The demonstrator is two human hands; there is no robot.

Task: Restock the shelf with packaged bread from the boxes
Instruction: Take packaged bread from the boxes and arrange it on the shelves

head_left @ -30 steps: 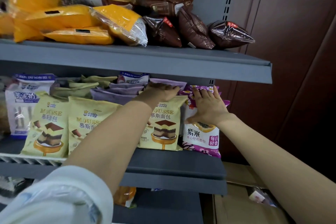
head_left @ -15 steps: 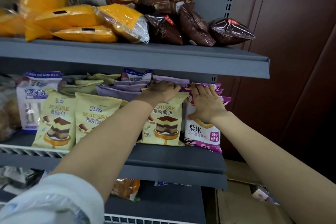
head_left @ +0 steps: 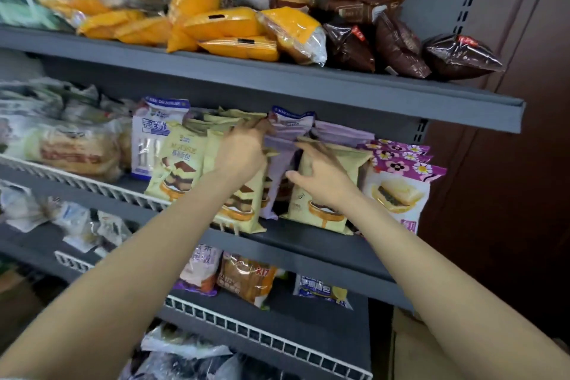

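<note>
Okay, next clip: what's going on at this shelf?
A person is tidying bread packs on the middle shelf. The left hand reaches among the upright yellow mousse packs, while the right hand rests on another yellow pack beside the purple flowered packs. A lavender pack stands between the hands.

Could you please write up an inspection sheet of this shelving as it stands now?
Surface: grey middle shelf, upright packs along its front.
Job's things: yellow mousse bread packs; lilac packs behind them; purple flowered pack at the right end.
Clutter: orange packs and brown packs piled loosely on the top shelf.
Hands: left hand grips pack tops; right hand rests on a yellow pack, fingers loosely curled.
Cables: nothing seen.
Surroundings: brown wall panel at right; cardboard box below.
</note>
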